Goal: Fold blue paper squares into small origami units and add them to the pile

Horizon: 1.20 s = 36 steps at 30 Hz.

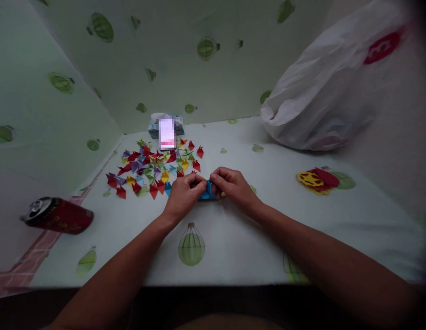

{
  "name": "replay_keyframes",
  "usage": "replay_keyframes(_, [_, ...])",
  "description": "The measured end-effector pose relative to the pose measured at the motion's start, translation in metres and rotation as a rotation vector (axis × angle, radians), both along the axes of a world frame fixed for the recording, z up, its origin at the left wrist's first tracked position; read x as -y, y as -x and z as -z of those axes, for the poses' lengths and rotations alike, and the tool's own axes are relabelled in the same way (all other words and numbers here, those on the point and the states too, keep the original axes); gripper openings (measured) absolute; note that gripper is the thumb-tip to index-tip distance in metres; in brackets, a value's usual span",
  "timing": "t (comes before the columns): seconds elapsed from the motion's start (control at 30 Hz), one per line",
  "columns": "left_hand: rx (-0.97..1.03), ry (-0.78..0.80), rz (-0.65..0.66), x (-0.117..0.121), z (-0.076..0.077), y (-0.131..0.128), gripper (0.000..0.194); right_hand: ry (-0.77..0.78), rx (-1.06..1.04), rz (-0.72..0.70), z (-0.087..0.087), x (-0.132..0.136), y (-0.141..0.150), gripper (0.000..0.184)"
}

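Note:
My left hand [185,191] and my right hand [234,187] meet over the middle of the table, fingers pinched on a small piece of blue folding paper [208,189]. The fingertips cover much of the paper, so its exact folded shape is hidden. A bit of yellow [223,194] shows by the right fingers; I cannot make out what it belongs to. Just left of my hands lies a spread of small folded paper cranes [160,185] in red, yellow, blue, purple and green.
Behind the cranes, a blurred-out phone screen [167,133] leans against a tissue box [153,128]. A red drink can [62,215] stands at the left. On the right are red and yellow cut-out shapes [316,179] and a large white plastic bag [312,91].

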<state>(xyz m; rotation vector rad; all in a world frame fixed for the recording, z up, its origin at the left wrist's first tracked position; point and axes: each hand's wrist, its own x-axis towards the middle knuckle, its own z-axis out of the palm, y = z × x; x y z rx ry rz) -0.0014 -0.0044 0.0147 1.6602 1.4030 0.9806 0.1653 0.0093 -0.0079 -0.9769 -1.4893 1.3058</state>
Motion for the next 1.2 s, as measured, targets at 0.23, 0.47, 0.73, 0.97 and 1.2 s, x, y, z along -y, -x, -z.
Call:
replay_keyframes(0.23, [0.015,-0.012,0.012,0.0003,0.0000,-0.0004,0.020,-0.031,0.062,-0.006,-0.0008,0.0006,-0.0008,0.026])
replay_keyframes(0.47, [0.046,0.003,0.021,-0.0002,0.0022,-0.0005,0.020,-0.040,0.045,-0.004,-0.0009,-0.0011,-0.0007,0.021])
replay_keyframes(0.73, [0.284,0.167,0.068,-0.0042,0.0050,0.0028,0.027,-0.044,0.091,0.041,-0.0035,-0.0012,-0.0011,0.019])
replay_keyframes(0.97, [0.402,0.289,0.063,-0.0067,0.0028,0.0033,0.026,-0.086,0.112,0.061,-0.0062,-0.0021,-0.0030,0.018])
replay_keyframes(1.2, [0.168,0.092,0.082,-0.0056,0.0036,0.0034,0.021,-0.146,0.118,0.149,-0.0014,-0.0035,-0.0031,0.017])
